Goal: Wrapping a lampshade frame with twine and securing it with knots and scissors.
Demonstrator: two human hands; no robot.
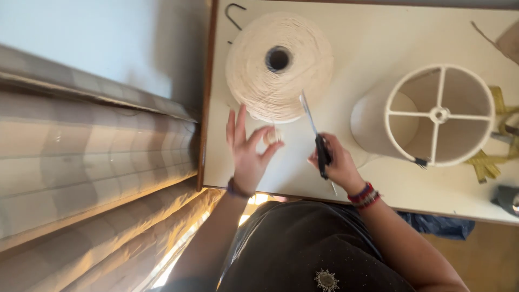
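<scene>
My left hand (247, 148) pinches a small bundle of cream cord (272, 135) between thumb and forefinger, its other fingers spread upward, just below a large cone of cream cord (278, 65). My right hand (335, 162) grips black-handled scissors (315, 132), whose blades point up toward the cone's lower right edge. Both hands hover over a cream table (357, 38).
A cream drum lampshade (427, 116) with a wire spider frame lies on its side to the right. A dark metal hook (235, 15) sits at the table's far left corner. Yellow-green ribbon (494, 157) lies at the right edge. Checked fabric (81, 157) spreads on the left.
</scene>
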